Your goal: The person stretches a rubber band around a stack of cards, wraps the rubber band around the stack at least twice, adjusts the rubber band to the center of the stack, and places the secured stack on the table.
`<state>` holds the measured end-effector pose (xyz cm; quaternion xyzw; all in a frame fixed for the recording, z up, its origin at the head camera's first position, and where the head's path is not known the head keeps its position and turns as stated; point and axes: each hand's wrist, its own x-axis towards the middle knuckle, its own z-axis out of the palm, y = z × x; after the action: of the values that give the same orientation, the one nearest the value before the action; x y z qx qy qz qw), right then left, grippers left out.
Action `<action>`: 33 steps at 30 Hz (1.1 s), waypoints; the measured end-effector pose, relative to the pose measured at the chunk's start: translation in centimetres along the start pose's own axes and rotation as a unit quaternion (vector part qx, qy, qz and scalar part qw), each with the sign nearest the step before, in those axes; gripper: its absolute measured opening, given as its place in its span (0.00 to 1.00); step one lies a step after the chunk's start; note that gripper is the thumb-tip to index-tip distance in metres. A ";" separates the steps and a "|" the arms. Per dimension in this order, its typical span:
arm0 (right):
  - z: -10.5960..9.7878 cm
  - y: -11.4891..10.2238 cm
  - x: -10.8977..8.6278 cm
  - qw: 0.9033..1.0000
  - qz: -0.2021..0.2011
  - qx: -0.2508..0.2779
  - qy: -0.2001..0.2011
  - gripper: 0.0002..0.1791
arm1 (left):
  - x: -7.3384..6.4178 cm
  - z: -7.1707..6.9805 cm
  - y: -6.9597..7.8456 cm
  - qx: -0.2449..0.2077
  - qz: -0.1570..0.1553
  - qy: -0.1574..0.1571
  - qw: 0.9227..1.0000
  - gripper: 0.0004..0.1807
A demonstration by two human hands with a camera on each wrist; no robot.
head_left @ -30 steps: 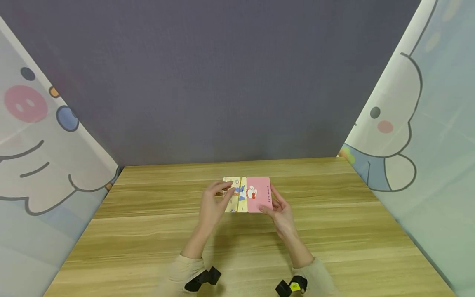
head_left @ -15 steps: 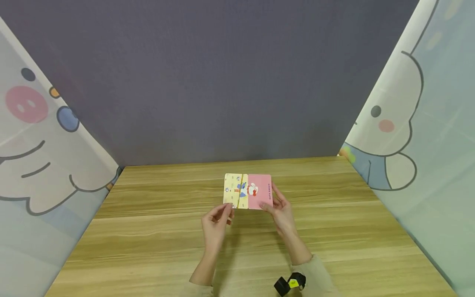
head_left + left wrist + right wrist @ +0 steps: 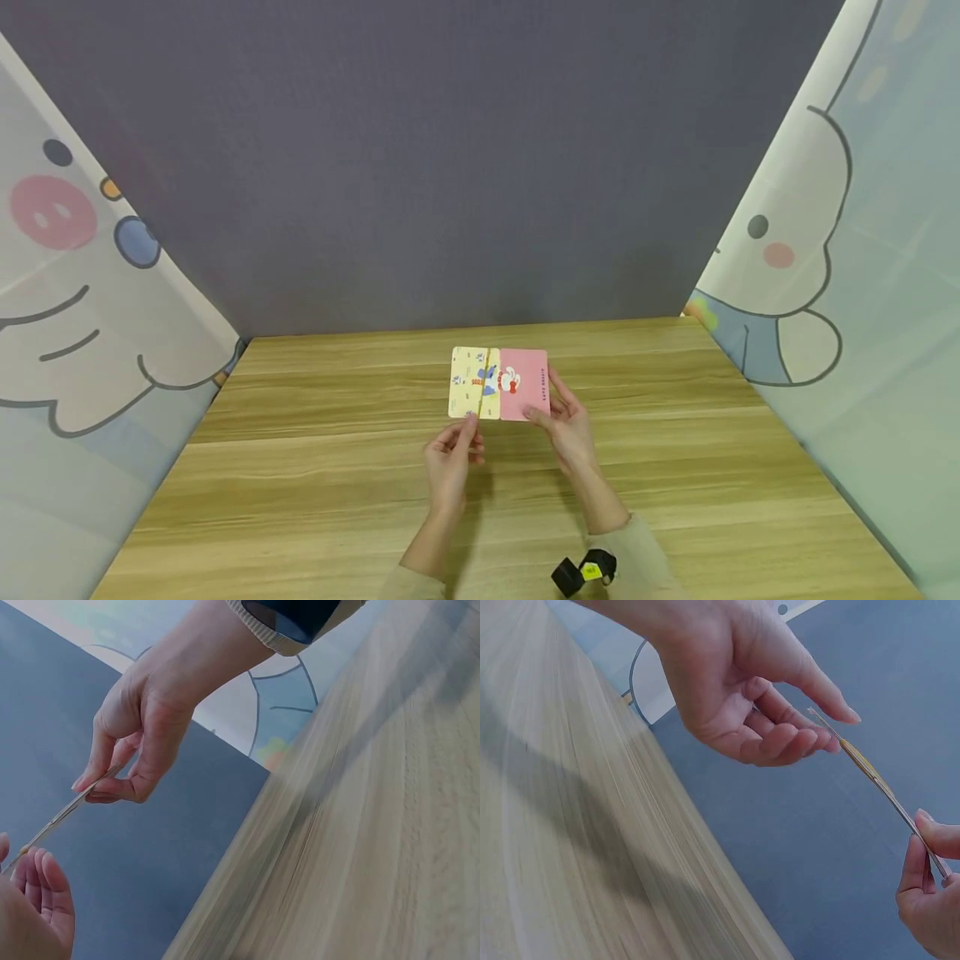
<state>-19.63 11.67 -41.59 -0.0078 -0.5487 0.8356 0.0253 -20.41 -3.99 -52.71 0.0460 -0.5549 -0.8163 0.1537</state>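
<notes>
A small flat booklet (image 3: 523,375) is held up in front, pink with a white rabbit on its right part and yellow with a blue dog on its left part. Across the yellow part runs a thin yellow rubber band (image 3: 486,367), slightly slanted. My right hand (image 3: 572,433) pinches the pink end, thumb on the front and fingers behind. At the lower edge of the yellow part, my left hand (image 3: 450,467) has its thumb by the band's lower end and its fingers beneath. The right wrist view shows the band (image 3: 866,765) wrapped around the booklet's thin edge, close to the left fingertips.
The wooden table (image 3: 315,483) spreads below both hands. A dark grey panel (image 3: 465,167) rises at its far edge. Curtains with cartoon figures hang at the left (image 3: 67,333) and right (image 3: 840,333). A black device (image 3: 588,571) sits on the right wrist.
My left hand has come down from over the yellow part to its lower edge, then shifted right to the rubber band. The band slants more. The right hand keeps its hold, slightly raised.
</notes>
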 end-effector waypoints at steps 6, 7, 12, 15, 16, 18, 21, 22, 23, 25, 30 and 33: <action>0.1 0.0 0.0 1.000 0.002 0.003 -0.004 0.43 | 0.3 0.6 -0.5 -0.006 0.008 0.035 0.999 0.27; 0.1 0.0 0.0 1.000 0.002 0.001 -0.005 0.43 | 0.3 0.6 -0.5 -0.008 0.010 0.042 0.999 0.27; 0.2 0.2 0.0 1.000 -0.003 -0.008 -0.007 0.42 | 0.2 1.0 -0.6 -0.012 0.018 0.066 0.998 0.20; 0.3 0.4 -0.1 1.000 -0.006 -0.022 -0.004 0.42 | 0.0 1.2 -0.6 -0.016 0.007 0.067 0.998 0.17; 0.3 0.5 -0.1 1.000 -0.007 -0.027 -0.005 0.42 | -0.1 1.3 -0.7 -0.023 0.001 0.064 0.998 0.17; 0.5 0.6 -0.2 0.999 -0.010 -0.036 -0.009 0.42 | -0.3 1.5 -0.7 -0.033 -0.014 0.059 0.998 0.17; 0.6 0.8 -0.2 0.999 -0.012 -0.040 -0.014 0.42 | -0.6 1.6 -0.9 -0.043 -0.033 0.055 0.997 0.20; 0.7 0.8 -0.3 0.999 -0.012 -0.037 -0.013 0.41 | -0.6 1.6 -1.0 -0.045 -0.037 0.055 0.997 0.21; 0.7 0.8 -0.3 0.999 -0.013 -0.036 -0.013 0.41 | -0.6 1.6 -1.0 -0.045 -0.040 0.054 0.997 0.22; 0.7 0.8 -0.3 0.999 -0.011 -0.034 -0.011 0.42 | -0.5 1.5 -1.0 -0.040 -0.043 0.056 0.997 0.23; 0.6 0.7 -0.3 1.000 -0.005 -0.029 -0.010 0.42 | -0.5 1.4 -0.6 -0.040 -0.041 0.079 0.995 0.22; 0.6 0.7 -0.3 1.000 -0.005 -0.027 -0.011 0.42 | -1.0 1.8 0.8 -0.055 -0.015 0.070 0.996 0.16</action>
<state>-19.40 10.85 -41.96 0.0036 -0.5714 0.8203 0.0231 -19.76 -2.38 -51.40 0.1031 -0.4962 -0.8426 0.1819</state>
